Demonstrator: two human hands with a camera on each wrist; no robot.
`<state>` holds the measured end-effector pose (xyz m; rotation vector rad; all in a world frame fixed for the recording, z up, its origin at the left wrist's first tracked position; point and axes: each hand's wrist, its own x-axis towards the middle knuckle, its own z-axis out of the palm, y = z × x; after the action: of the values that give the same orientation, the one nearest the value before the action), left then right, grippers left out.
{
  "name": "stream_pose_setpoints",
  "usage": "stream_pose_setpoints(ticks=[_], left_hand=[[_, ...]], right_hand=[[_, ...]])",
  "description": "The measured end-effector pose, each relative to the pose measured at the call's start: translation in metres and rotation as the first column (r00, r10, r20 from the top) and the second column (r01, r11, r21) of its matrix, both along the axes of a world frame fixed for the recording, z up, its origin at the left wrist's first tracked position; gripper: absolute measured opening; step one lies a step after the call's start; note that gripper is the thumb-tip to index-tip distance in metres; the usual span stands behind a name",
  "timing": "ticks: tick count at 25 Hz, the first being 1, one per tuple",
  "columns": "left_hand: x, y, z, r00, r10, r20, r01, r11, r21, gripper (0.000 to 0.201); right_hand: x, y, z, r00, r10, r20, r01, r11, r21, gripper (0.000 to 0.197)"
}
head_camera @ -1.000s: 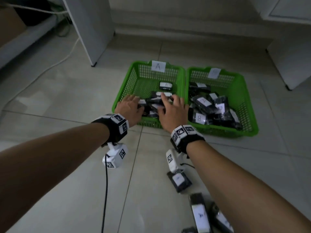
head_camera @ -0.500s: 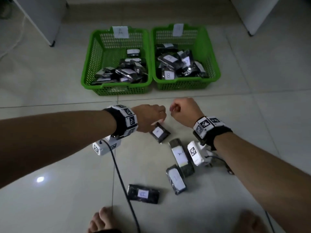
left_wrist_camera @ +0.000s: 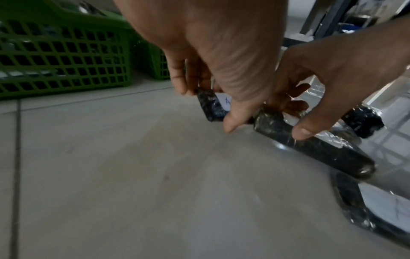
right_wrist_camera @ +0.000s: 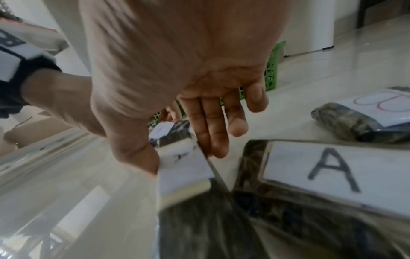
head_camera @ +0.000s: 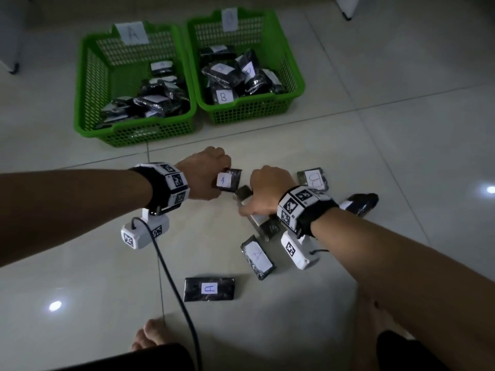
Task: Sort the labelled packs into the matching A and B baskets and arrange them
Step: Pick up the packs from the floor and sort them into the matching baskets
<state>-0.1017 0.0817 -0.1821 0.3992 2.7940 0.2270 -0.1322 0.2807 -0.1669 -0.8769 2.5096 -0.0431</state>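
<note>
The left hand [head_camera: 203, 175] is seen low over the tiled floor [head_camera: 401, 145], fingers curled, with a small black pack labelled A [head_camera: 227, 180] pinched between thumb and fingertips. In the left wrist view the thumb is placed on the near edge of this pack [left_wrist_camera: 210, 106] and the other fingers on its far edge; whether the pack is lifted clear of the floor cannot be told.

The right hand [head_camera: 267, 191] is held just beside the left, fingers bent downward. A long black pack [head_camera: 258, 219] is grasped along its edges: thumb on one side, fingers [right_wrist_camera: 213, 126] on the other, seen in the right wrist view against its white label [right_wrist_camera: 184, 168]. The letter on that label cannot be read.

Loose packs are noted on the floor around the hands: one marked B [head_camera: 313, 179] just beyond the right hand, one marked A [head_camera: 257, 257] near the right wrist, another A pack [head_camera: 209, 289] nearer the person's feet, and one dark pack [head_camera: 360, 204] to the right, label unread.

Two green baskets are set side by side further off: basket A [head_camera: 88, 84] on the left, basket B [head_camera: 292, 65] on the right, each partly filled with black packs.
</note>
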Motion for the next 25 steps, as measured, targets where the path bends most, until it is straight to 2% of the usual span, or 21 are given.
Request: stream_pose_setpoints(ticks=[3, 5, 7, 9, 10, 13, 15, 18, 21, 23, 25], left_hand=[[-0.005, -0.017, 0.020, 0.978, 0.111, -0.175, -0.105, 0.993, 0.046, 0.058], [-0.012, -0.035, 0.035, 0.940, 0.165, -0.297, -0.151, 0.986, 0.072, 0.062], [-0.018, -0.058, 0.049, 0.884, 0.249, -0.395, -0.232, 0.968, 0.092, 0.065], [-0.025, -0.085, 0.059, 0.834, 0.357, -0.421, -0.364, 0.929, 0.068, 0.064], [-0.029, -0.102, 0.064, 0.808, 0.419, -0.414, -0.439, 0.897, 0.052, 0.061], [-0.034, -0.145, 0.071, 0.692, 0.595, -0.408, -0.621, 0.779, 0.082, 0.048], [-0.035, -0.169, 0.072, 0.621, 0.665, -0.415, -0.696, 0.711, 0.097, 0.039], [-0.036, -0.185, 0.065, 0.558, 0.753, -0.348, -0.788, 0.613, 0.061, 0.032], [-0.037, -0.192, 0.053, 0.560, 0.767, -0.314, -0.796, 0.603, 0.051, 0.026], [-0.037, -0.201, 0.045, 0.581, 0.763, -0.283, -0.790, 0.612, 0.029, 0.023], [-0.034, -0.203, 0.034, 0.611, 0.750, -0.253, -0.775, 0.632, 0.002, 0.026]], right_hand=[[-0.012, -0.008, 0.007, 0.980, -0.176, 0.094, 0.190, 0.966, -0.174, 0.044], [-0.023, -0.014, 0.013, 0.951, -0.268, 0.156, 0.306, 0.892, -0.332, 0.048], [-0.033, -0.024, 0.020, 0.935, -0.307, 0.177, 0.355, 0.815, -0.459, 0.051], [-0.042, -0.037, 0.027, 0.934, -0.306, 0.182, 0.356, 0.773, -0.525, 0.039], [-0.048, -0.046, 0.032, 0.936, -0.302, 0.179, 0.350, 0.762, -0.545, 0.034], [-0.061, -0.076, 0.045, 0.945, -0.271, 0.185, 0.328, 0.747, -0.579, 0.043], [-0.070, -0.102, 0.050, 0.967, -0.225, 0.121, 0.251, 0.755, -0.606, 0.042], [-0.081, -0.141, 0.053, 0.980, -0.199, -0.003, 0.151, 0.751, -0.643, 0.039], [-0.092, -0.181, 0.055, 0.968, -0.213, -0.131, 0.069, 0.732, -0.678, 0.041], [-0.103, -0.219, 0.049, 0.952, -0.217, -0.218, -0.002, 0.704, -0.710, 0.029], [-0.112, -0.247, 0.032, 0.956, -0.195, -0.220, -0.016, 0.712, -0.702, 0.023]])
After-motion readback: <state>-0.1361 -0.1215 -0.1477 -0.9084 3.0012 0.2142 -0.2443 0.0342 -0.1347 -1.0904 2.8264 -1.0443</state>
